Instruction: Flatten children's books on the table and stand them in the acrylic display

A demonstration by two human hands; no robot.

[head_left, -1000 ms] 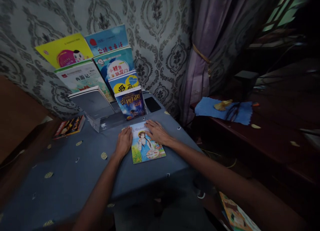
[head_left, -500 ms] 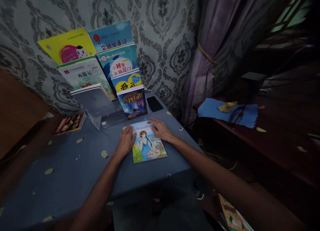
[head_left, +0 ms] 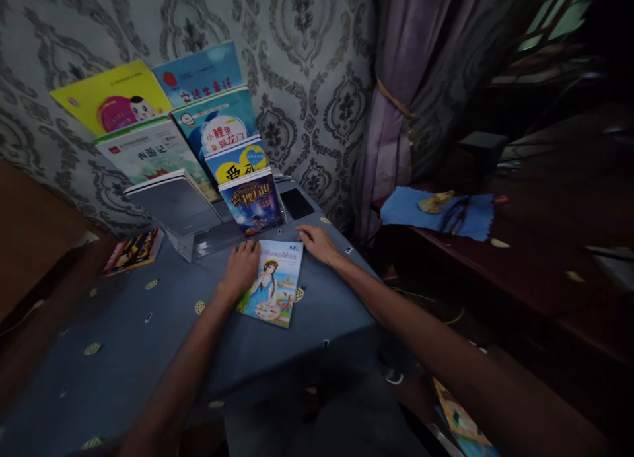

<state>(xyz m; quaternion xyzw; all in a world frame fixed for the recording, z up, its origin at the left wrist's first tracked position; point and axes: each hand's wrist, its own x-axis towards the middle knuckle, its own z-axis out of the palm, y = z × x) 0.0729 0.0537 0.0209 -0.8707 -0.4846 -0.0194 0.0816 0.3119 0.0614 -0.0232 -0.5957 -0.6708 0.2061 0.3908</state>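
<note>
Book [head_left: 273, 286] newly askew, left hand [head_left: 242, 265] loosely flat on its left edge, empty right hand [head_left: 318, 244] half-spread beside far-right corner

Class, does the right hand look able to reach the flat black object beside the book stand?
Probably yes: the flat black object lies on the tablecloth just beyond the right hand, with nothing visibly standing between them.

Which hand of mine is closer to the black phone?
Right. Your right hand is just in front of the black phone, near the top right corner of the flat book; your left hand is farther away, at the book's left edge.
</note>
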